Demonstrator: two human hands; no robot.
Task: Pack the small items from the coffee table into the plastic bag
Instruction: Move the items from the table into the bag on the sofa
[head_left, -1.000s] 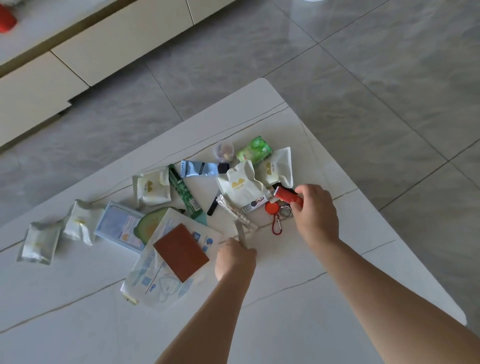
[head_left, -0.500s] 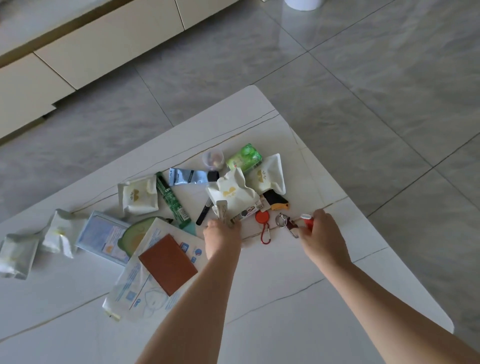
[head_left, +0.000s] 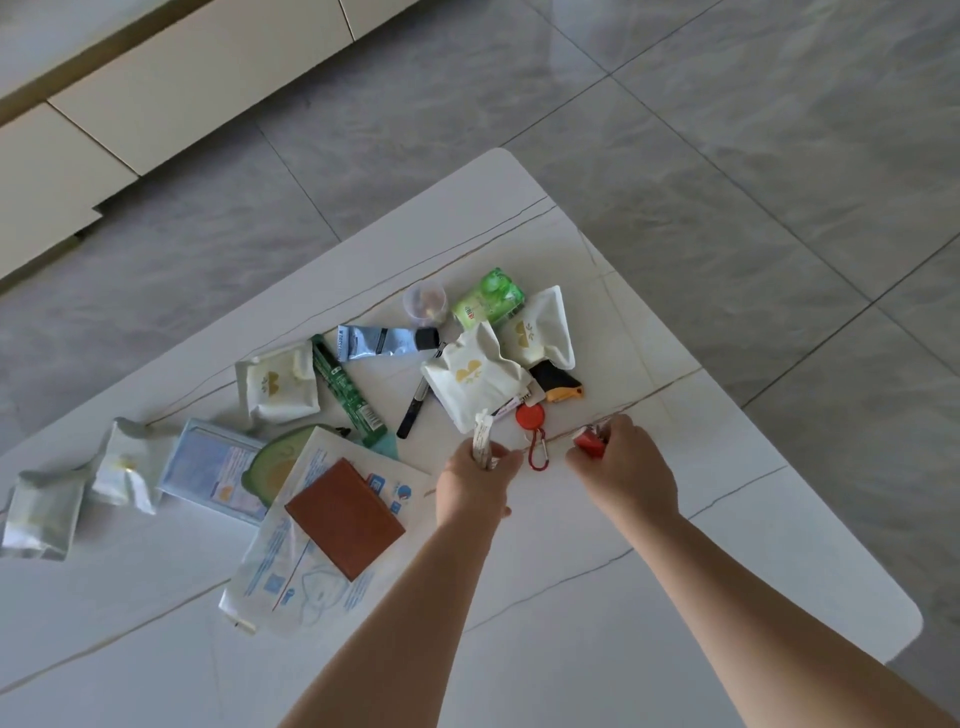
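Small items lie scattered on the white coffee table (head_left: 597, 623). My left hand (head_left: 475, 486) grips a thin clear-wrapped packet (head_left: 482, 434) that sticks up out of its fist. My right hand (head_left: 626, 470) holds a small red item (head_left: 589, 441) with a metal ring. Between my hands lies a red round tag with a red carabiner (head_left: 535, 434). Beyond them are white pouches (head_left: 470, 376), a green packet (head_left: 488, 299), a black-and-orange tool (head_left: 558, 384), a black pen (head_left: 415, 408), a grey tube (head_left: 379, 340) and a small clear cup (head_left: 425, 302). A flat clear plastic bag (head_left: 291, 561) lies under a brown wallet (head_left: 344, 517).
More white pouches (head_left: 278, 387) and crumpled pale packets (head_left: 44, 512) lie to the left, with a blue card pack (head_left: 210, 467) and a green stick (head_left: 348, 389). The table's rounded corner (head_left: 904, 623) is at the right. Grey tiled floor and a cream cabinet (head_left: 156, 78) lie beyond.
My right hand lifted the red item from beside the white pouch and drew it right and toward me. My left hand moved up and took hold of the thin packet. The camera tilted.
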